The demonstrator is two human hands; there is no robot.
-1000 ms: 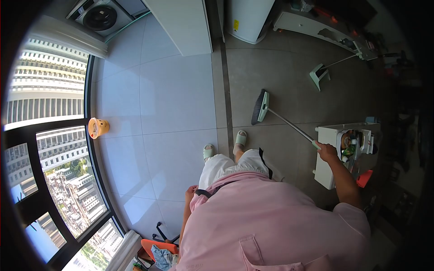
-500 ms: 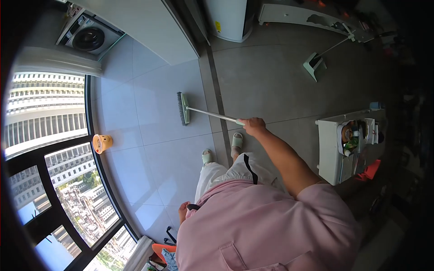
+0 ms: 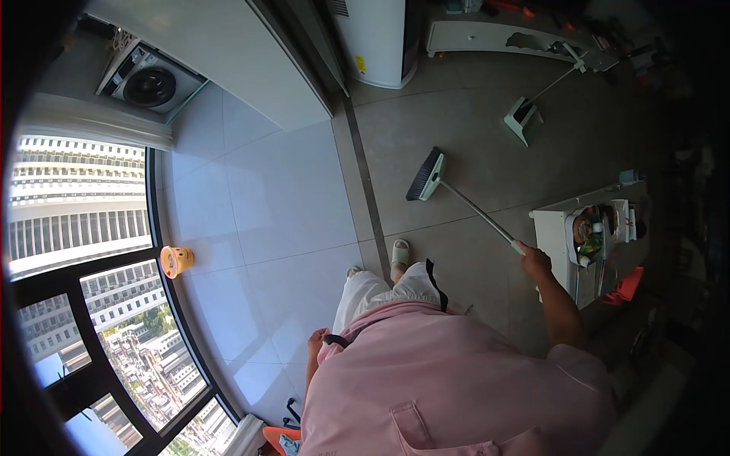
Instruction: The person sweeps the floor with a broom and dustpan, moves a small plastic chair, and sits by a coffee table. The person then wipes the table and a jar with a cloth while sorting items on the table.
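My right hand (image 3: 535, 262) is closed round the upper end of the broom handle. From there the broom (image 3: 426, 175) slants up and left, its dark bristles on the grey floor (image 3: 456, 114). Beside my waist, my left hand (image 3: 317, 341) has curled fingers near a dark strap (image 3: 335, 340); whether anything is in them is too small to see. A dustpan (image 3: 522, 118) with a long handle stands on the floor beyond the broom, to the right.
A white cabinet (image 3: 553, 223) with things on top stands right of my right hand. The yellow bucket (image 3: 176, 261) is by the window at left. A washing machine (image 3: 156, 82), a tall white appliance (image 3: 374, 45) and a low drawer unit (image 3: 456, 36) are farther off.
The broom head went left onto the pale tiles half a second ago and is now back right on the grey floor. My right hand has swung right with the handle.
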